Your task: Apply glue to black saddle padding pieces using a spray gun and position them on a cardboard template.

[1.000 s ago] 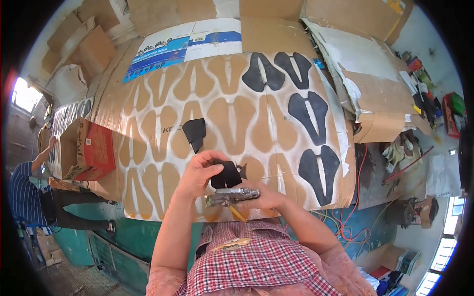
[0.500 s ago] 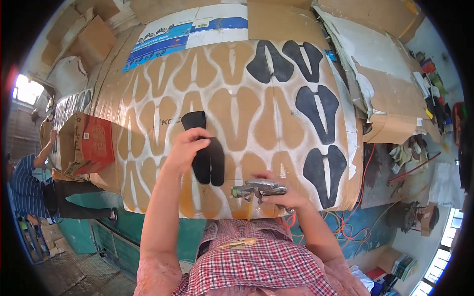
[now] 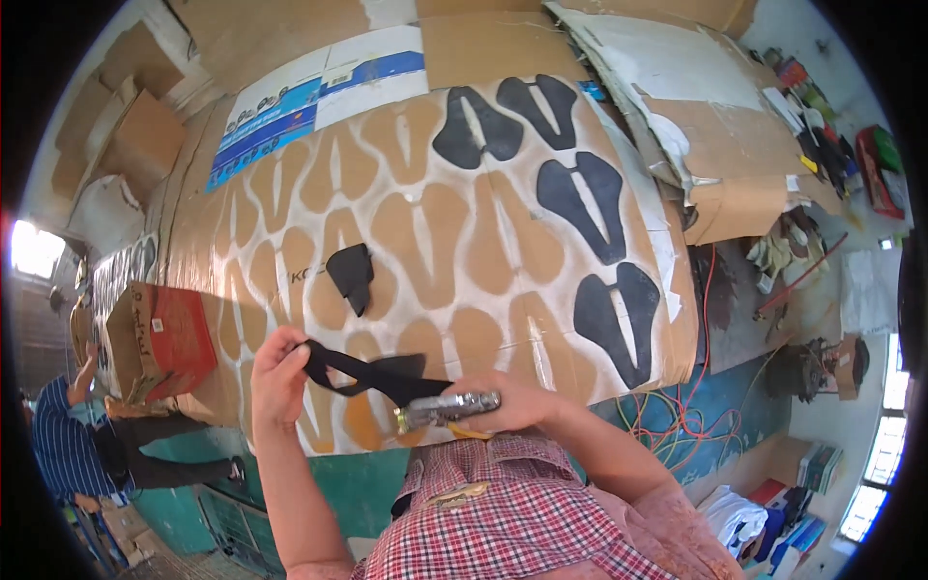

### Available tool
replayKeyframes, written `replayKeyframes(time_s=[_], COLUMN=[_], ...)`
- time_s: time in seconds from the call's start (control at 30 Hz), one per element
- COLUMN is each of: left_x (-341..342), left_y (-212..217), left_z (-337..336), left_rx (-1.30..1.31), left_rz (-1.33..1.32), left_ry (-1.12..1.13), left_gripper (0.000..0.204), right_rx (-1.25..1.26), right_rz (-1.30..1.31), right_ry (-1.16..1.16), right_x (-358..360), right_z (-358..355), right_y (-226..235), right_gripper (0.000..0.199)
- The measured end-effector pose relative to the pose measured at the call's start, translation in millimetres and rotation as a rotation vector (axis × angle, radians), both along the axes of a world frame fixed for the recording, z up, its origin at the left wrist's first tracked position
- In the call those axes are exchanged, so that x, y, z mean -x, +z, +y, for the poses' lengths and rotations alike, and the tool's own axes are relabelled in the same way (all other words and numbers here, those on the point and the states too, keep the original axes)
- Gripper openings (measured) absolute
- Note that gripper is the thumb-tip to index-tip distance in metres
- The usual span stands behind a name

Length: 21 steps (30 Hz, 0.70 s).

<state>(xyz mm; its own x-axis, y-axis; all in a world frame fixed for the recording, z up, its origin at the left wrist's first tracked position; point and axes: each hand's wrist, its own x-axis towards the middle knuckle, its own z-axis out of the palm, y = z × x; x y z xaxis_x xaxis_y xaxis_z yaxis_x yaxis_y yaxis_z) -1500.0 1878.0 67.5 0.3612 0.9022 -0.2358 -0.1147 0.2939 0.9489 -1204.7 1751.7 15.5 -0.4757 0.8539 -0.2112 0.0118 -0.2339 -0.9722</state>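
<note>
My left hand (image 3: 278, 377) pinches one end of a black, slitted, U-shaped piece of soft sheet material (image 3: 372, 372). The piece stretches slantwise toward my right, its two strips apart. My right hand (image 3: 512, 401) grips a metal spray gun (image 3: 452, 410) with a yellowish nozzle pointing left. The far end of the black piece meets the gun and my right fingers; whether those fingers pinch it is hidden. Another folded black piece (image 3: 350, 277) lies on the cardboard sheet (image 3: 541, 333) beyond my left hand.
Several black slitted pieces (image 3: 619, 324) lie flat along the cardboard's right side, among pale sprayed outlines. A red carton (image 3: 179, 338) stands at the left edge, near a person in a striped shirt (image 3: 72, 445). Orange hoses (image 3: 677, 420) tangle at the right below the table.
My left hand has come nearer and left, opening the black piece out toward my right hand. The spray gun has shifted left and down. My view has turned slightly.
</note>
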Motion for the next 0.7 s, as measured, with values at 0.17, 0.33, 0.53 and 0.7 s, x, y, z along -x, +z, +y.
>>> replayKeyframes(time_s=[0.17,0.33,0.53,0.7], left_x=[-49.9,-165.4,-271.4,-306.6], left_y=[-36.8,-106.7,-150.0,-161.4], left_z=[41.2,127.0,175.9,197.5], left_rx=[0.005,-0.079,-0.429,-0.460], left_rz=[0.288,0.427,0.548,0.673], left_ry=[-0.138,-0.332,-0.258,-0.233], left_gripper=[0.013,0.023,0.015,0.013], right_rx=[0.283,0.506,0.498,0.526], right_rz=[0.150,0.246,0.466,0.380], right_ry=[-0.133,-0.573,-0.705,-0.807], right_x=[-33.6,-84.0,-129.9,-153.6], right_z=[-17.4,9.8,46.1,64.1], right_y=[-22.1,-53.3,-66.8,-77.7], right_gripper=[0.042,0.037,0.038,0.016])
